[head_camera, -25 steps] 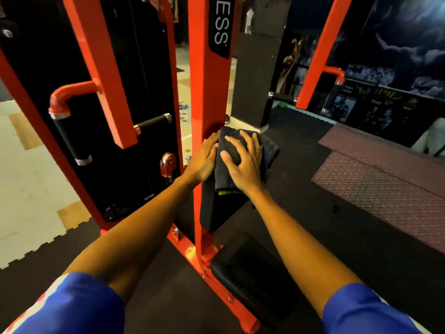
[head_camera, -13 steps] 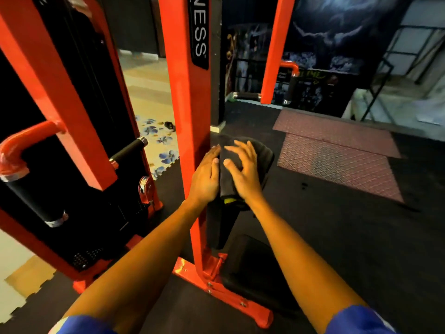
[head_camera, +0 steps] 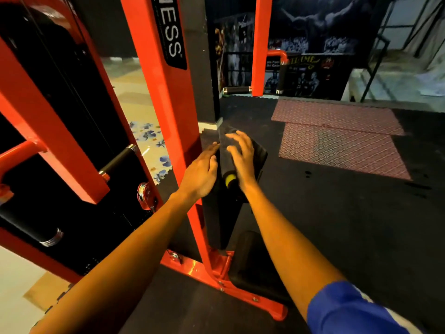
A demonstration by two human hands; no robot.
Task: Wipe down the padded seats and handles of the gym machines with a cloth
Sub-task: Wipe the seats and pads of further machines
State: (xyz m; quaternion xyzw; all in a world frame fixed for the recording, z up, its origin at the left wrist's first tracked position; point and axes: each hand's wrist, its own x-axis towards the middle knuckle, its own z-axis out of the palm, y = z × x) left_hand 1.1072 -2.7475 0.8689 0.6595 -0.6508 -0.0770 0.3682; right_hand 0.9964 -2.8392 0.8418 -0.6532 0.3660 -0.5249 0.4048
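Here, a dark grey cloth (head_camera: 224,162) lies bunched over a black padded rest (head_camera: 258,155) fixed to the right side of a red-orange steel upright (head_camera: 168,116), at the centre of the view. The cloth looks rolled or folded, with a yellow patch at its near end. Its long axis runs away from the person, along the top of the pad, and motion blur hides its far end. It sits directly between the two hands. The left hand (head_camera: 199,174) lies flat against its left side, fingers straight and together, gripping nothing. The right hand (head_camera: 240,156) arches over its top and right side, fingers spread and slightly bent, pressing on the cloth rather than closing round it. Both hands touch it. The right covers more of it and seems best placed to drive the next wiping stroke, probably lengthways along the pad.

Below, beside the upright's bolted foot, sits a black padded seat (head_camera: 250,261), apparently not yet reached. To the left, a black foam handle grip (head_camera: 118,160) juts from the machine. The floor is black rubber matting (head_camera: 337,225), with red diamond-patterned mats (head_camera: 337,150) beyond and dark posters (head_camera: 301,75) on the far wall.
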